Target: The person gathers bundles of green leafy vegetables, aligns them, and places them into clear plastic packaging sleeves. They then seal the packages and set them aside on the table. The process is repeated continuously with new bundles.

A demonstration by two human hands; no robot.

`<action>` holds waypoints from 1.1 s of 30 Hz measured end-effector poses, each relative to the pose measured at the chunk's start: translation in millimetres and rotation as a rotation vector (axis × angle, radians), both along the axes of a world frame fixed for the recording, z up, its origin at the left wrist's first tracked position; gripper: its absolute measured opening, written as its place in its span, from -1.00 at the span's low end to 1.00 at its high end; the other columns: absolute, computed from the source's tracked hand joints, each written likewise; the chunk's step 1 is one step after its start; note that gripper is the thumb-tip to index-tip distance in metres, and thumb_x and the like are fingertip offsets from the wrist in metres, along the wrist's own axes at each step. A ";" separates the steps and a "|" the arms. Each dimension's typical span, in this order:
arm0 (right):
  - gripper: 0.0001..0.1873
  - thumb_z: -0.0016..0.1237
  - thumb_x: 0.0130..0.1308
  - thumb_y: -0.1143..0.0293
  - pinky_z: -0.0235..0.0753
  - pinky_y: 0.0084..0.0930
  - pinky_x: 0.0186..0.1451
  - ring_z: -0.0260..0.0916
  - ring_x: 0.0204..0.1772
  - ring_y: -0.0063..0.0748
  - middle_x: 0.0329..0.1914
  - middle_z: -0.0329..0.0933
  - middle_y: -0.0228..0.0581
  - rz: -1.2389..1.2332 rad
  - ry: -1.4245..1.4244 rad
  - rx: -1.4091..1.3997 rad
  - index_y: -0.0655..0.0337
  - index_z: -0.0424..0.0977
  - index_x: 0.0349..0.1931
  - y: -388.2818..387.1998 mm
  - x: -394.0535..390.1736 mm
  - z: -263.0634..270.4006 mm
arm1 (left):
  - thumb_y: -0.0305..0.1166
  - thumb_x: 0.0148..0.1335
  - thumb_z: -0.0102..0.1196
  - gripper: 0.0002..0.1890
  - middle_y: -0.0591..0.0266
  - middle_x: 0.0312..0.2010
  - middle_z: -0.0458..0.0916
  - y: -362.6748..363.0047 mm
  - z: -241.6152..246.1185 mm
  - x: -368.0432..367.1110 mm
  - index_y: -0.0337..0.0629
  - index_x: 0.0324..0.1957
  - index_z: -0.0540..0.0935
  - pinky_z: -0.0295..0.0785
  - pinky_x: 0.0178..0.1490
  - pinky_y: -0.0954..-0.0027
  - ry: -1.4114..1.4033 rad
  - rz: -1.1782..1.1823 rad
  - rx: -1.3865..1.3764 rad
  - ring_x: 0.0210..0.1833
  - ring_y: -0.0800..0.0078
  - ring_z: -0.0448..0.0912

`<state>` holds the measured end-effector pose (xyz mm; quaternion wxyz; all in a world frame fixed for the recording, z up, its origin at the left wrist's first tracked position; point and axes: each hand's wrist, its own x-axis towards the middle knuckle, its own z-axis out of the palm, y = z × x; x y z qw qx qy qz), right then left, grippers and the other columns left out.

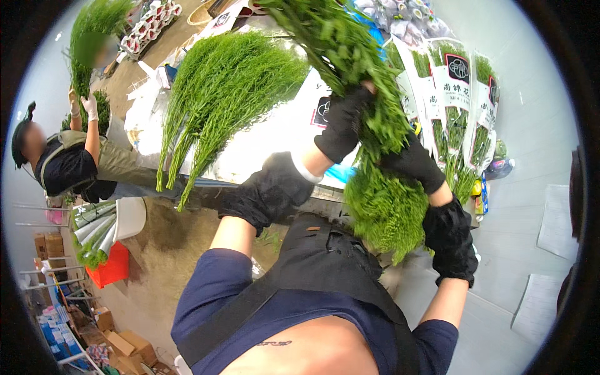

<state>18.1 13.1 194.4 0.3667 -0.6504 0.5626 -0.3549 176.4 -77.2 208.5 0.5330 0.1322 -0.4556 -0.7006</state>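
Observation:
My left hand (344, 123), in a black glove, is closed around the upper part of a leafy green foliage bunch (382, 110), which slants across the table edge. Lower on the same bunch is my right hand (415, 161), also gloved in black and gripping it; leaves hide its fingertips. Below my right hand hangs a dense feathery green mass (386, 211); whether it belongs to the held bunch cannot be told. To the left, several loose feathery green stems (234, 89) lie fanned out on the white-covered table (253, 150), their cut ends over its front edge.
Sleeved greenery bunches (452, 103) bearing writing stand at the right by the wall. Wrapped flowers (403, 16) lie at the far end. On the left, a co-worker (68, 159) holds up a green bunch (89, 56). A white bucket (131, 218) and a red crate (110, 267) are on the floor.

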 end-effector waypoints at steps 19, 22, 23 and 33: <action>-0.25 0.26 -0.18 0.27 0.33 -0.21 0.10 0.32 0.10 0.02 0.01 0.40 0.07 -0.396 0.300 0.594 0.28 0.29 0.09 245.5 -57.6 -70.7 | -0.20 0.01 -0.10 -0.68 -0.04 -0.60 0.56 -104.4 -269.3 93.9 -0.20 -0.60 0.60 0.43 -0.40 0.18 -1.553 -0.135 -1.328 -0.54 0.16 0.56; -0.28 0.24 -0.18 0.31 0.36 -0.22 0.07 0.37 0.05 0.04 -0.04 0.45 0.06 -0.431 0.224 0.670 0.29 0.31 0.08 259.0 -45.6 -75.9 | -0.22 0.00 -0.06 -0.71 0.05 -0.59 0.57 -96.2 -258.3 84.1 -0.19 -0.62 0.60 0.44 -0.41 0.20 -1.423 -0.063 -1.520 -0.58 0.16 0.54; -0.29 0.24 -0.17 0.31 0.37 -0.22 0.06 0.38 0.03 0.05 -0.06 0.47 0.06 -0.447 0.175 0.687 0.29 0.31 0.07 262.8 -41.8 -78.2 | -0.22 -0.01 -0.04 -0.72 0.07 -0.59 0.57 -93.0 -255.1 81.3 -0.18 -0.63 0.60 0.45 -0.41 0.20 -1.373 -0.038 -1.608 -0.59 0.16 0.54; -0.33 0.17 -0.09 0.34 0.37 -0.23 0.08 0.35 0.07 0.07 0.01 0.43 0.08 -0.433 0.245 0.669 0.31 0.28 0.10 284.7 -18.1 -66.0 | -0.27 0.12 -0.08 -0.80 -0.01 -0.45 0.59 -102.2 -265.9 58.3 -0.14 -0.44 0.54 0.45 -0.28 0.06 -1.674 -0.189 -1.061 -0.38 0.03 0.57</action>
